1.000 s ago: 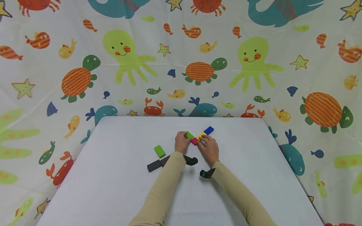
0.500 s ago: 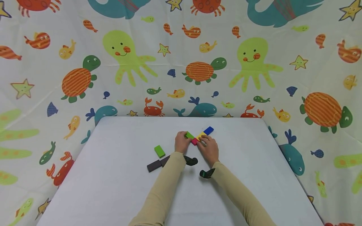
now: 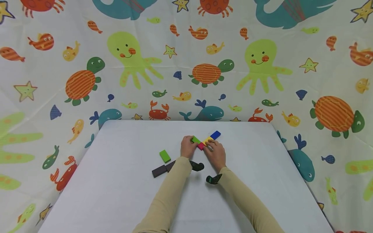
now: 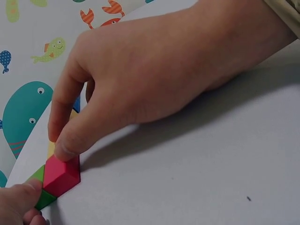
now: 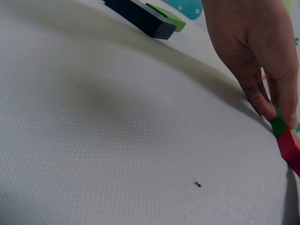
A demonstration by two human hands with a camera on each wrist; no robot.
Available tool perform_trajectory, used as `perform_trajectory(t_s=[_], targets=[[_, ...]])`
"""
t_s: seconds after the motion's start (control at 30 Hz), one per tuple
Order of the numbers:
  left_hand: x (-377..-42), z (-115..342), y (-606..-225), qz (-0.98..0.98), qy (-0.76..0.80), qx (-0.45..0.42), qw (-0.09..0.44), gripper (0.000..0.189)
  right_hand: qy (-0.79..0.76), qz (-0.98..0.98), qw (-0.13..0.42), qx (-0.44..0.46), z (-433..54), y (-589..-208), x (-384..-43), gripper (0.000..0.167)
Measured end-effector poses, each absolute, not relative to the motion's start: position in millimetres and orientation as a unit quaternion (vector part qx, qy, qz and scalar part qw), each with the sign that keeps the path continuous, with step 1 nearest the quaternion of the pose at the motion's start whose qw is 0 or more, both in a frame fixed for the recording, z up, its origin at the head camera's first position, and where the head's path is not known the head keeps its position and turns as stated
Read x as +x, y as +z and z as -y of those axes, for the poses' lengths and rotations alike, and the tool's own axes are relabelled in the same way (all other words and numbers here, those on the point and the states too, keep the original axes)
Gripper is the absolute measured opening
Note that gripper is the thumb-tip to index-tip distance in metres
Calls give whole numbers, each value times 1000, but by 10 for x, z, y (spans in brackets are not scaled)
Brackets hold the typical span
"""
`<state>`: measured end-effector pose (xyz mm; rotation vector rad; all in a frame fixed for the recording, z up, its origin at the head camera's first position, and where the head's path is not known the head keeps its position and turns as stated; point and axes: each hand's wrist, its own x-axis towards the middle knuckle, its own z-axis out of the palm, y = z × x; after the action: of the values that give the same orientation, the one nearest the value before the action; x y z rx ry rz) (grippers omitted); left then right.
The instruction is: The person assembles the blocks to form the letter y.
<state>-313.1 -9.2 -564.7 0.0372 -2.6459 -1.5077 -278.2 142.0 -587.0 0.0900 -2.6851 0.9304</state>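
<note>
My left hand (image 3: 188, 146) pinches a green block (image 3: 195, 139) between thumb and fingers, seen clearly in the right wrist view. A red block (image 4: 62, 176) touches this green block's end, at the corner of a V-shaped row. From the red one, a yellow block (image 3: 208, 140) runs away to the right, then a blue block (image 3: 215, 135). My right hand (image 3: 215, 152) holds the yellow block near its red end, thumb on one side and a finger on the other. In the left wrist view that hand covers much of the yellow and blue blocks.
Left of the hands, another green block (image 3: 164, 156) lies on the white table (image 3: 116, 194). Two dark blocks (image 3: 159, 171) lie end to end just in front of it, one partly behind the left sleeve (image 3: 172, 191). A sea-animal patterned cloth (image 3: 175, 81) hangs behind the table.
</note>
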Motion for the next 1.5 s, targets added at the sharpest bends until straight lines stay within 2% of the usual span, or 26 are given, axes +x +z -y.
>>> perform_trajectory(t_s=[0.33, 0.5, 0.67, 0.87, 1.03, 1.2, 1.5], targets=[[-3067, 182, -5535, 871, -490, -3, 26, 44, 317, 937, 145, 30, -1399, -5854, -2778, 36], [-3035, 336, -5433, 885, -460, -61, 17, 47, 320, 936, 141, 31, -1427, -5835, -2764, 36], [-3041, 649, -5314, 889, -440, -125, -16, 51, 332, 932, 144, 30, -1451, -5816, -2751, 36], [-3003, 1165, -5186, 907, -389, -144, -76, 54, 338, 932, 130, 26, -1444, -5831, -2755, 38], [-2903, 1549, -5192, 933, -302, -162, -110, 60, 341, 929, 137, 32, -1418, -5843, -2765, 37], [-2882, 1734, -5285, 946, -232, -194, -117, 67, 349, 925, 147, 34, -1446, -5842, -2784, 36], [-2851, 1840, -5361, 941, -253, -188, -125, 66, 343, 927, 146, 37, -1416, -5883, -2768, 36]])
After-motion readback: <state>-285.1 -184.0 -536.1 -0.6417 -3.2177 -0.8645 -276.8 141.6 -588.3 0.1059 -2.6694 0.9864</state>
